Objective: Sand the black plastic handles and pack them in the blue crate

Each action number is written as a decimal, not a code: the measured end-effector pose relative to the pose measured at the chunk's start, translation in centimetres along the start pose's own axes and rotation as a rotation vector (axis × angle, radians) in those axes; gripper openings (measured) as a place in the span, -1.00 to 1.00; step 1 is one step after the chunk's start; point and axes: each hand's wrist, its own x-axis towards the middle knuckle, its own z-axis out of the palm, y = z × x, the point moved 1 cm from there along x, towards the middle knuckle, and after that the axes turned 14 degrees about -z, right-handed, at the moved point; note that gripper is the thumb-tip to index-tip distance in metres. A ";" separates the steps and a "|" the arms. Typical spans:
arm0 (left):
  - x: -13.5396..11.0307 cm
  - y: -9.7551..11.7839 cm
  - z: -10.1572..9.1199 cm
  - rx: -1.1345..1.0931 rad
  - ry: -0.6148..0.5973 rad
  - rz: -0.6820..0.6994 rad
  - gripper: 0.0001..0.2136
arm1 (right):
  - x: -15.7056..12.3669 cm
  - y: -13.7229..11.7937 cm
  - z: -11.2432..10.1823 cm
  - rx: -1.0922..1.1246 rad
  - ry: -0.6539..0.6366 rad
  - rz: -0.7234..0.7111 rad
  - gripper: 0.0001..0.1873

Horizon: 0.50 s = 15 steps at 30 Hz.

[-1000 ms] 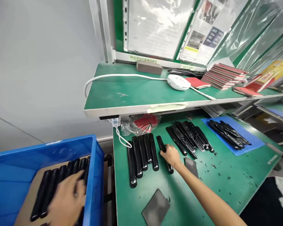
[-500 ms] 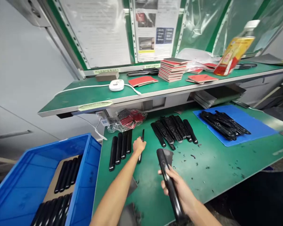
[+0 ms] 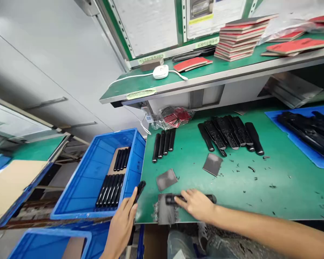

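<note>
Black handle (image 3: 211,198) mostly hidden under right hand (image 3: 197,207); left hand (image 3: 122,223) grips second handle (image 3: 139,188)

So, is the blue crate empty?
No, partly filled: two rows of black handles lie flat inside the blue crate.

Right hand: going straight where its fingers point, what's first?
The right hand points left, along the black part under it. Next comes the grey sheet, then likely the piece in the left hand; depth unclear.
</note>
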 end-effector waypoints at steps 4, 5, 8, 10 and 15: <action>-2.7 -2.6 1.9 0.131 -0.026 0.114 -0.55 | 0.4 0.4 0.1 -0.095 -0.043 -0.056 -0.36; -3.2 -2.9 2.4 0.165 -0.013 0.157 -0.55 | 0.1 0.0 0.0 -0.110 -0.049 -0.061 -0.37; -4.4 -3.5 4.2 0.296 -0.001 0.278 -0.50 | -1.9 -2.0 -0.5 -0.093 -0.066 -0.194 -0.41; -4.8 -3.5 5.4 0.440 -0.016 0.385 -0.43 | -3.7 -3.0 -1.0 -0.084 -0.030 -0.233 -0.46; -4.2 -2.5 7.4 0.756 -0.039 0.514 -0.20 | -6.1 -2.6 -1.5 -0.111 0.090 0.010 -0.52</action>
